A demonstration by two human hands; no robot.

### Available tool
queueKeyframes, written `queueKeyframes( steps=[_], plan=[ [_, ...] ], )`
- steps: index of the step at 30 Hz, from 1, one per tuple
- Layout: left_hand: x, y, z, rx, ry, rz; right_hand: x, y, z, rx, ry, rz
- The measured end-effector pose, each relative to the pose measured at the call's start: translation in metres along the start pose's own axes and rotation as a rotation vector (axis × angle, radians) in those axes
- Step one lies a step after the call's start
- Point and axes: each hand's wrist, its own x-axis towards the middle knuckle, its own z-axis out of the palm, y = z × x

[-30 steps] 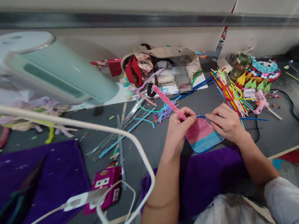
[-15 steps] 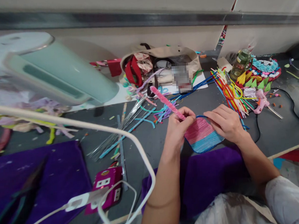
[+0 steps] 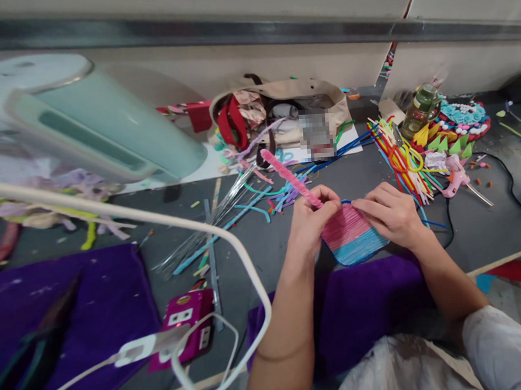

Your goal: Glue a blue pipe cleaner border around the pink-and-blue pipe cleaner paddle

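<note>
A flat panel (image 3: pixel 355 236), pink above and light blue below with a dark blue edge, lies between my hands above a purple cloth (image 3: pixel 372 294). My left hand (image 3: pixel 312 218) is closed on the panel's upper left corner. A fuzzy pink pipe cleaner (image 3: pixel 288 175) sticks up and left from that hand. At the upper right edge, my right hand (image 3: pixel 389 213) pinches the panel's rim, with its fingers pressed together. A blue stem (image 3: pixel 439 225) pokes out to the right behind my right hand.
A pink glue gun (image 3: pixel 456 174), colourful pipe cleaners (image 3: pixel 402 157) and a glass bottle (image 3: pixel 421 111) are at the right. Behind is a beige bag (image 3: pixel 280 91). A white cable (image 3: pixel 200 225) arches over a magenta power strip (image 3: pixel 190 311); dark pliers (image 3: pixel 40 344) lie left.
My right hand has shifted slightly left along the panel's upper edge, toward my left hand. My left hand and the pink pipe cleaner have hardly moved.
</note>
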Motion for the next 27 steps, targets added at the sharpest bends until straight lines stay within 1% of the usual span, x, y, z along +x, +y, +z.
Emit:
queueKeyframes(
  steps=[4,10,18,27],
  plan=[
    [0.000,0.000,0.000,0.007,0.005,-0.010,-0.001,0.001,0.002,0.052,-0.009,0.021],
    [0.001,-0.001,0.001,-0.010,0.017,-0.015,0.000,0.000,0.008,0.157,0.074,0.044],
    [0.002,-0.002,0.000,-0.050,0.024,-0.061,0.000,-0.001,0.015,0.246,0.126,0.094],
    [0.002,-0.001,0.000,-0.068,0.032,-0.083,-0.001,0.001,0.019,0.274,0.126,0.124]
  ],
)
